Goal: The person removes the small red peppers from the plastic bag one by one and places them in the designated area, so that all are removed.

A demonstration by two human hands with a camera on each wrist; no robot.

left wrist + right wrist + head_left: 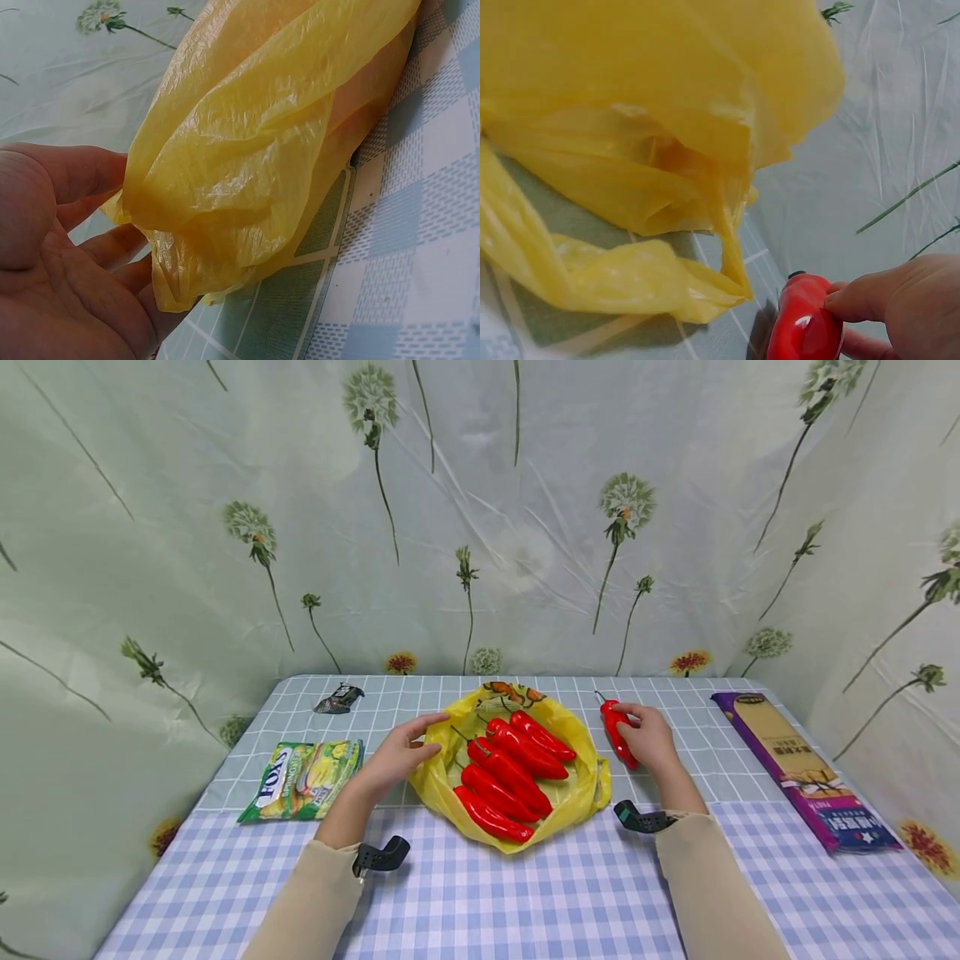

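Observation:
A yellow plastic bag point(435, 789) lies spread wide in the middle of the table, with several glossy red chili peppers point(512, 775) side by side in it. My left hand point(395, 756) is at the bag's left rim, its fingers loosely bent and reaching behind the yellow film point(225, 172) in the left wrist view. To the right of the bag, my right hand point(651, 739) pinches a single red pepper point(613, 727) between thumb and fingers. That pepper point(801, 324) stays close over the table in the right wrist view, its lower end cut off by the frame.
On the left lies a green and yellow FOX'S candy bag point(303, 781), with a small black wrapper point(340, 699) behind it. A long purple and tan pasta packet point(802, 764) lies along the right side. Behind the checked tablecloth point(480, 910) hangs a dandelion-print curtain point(525, 602).

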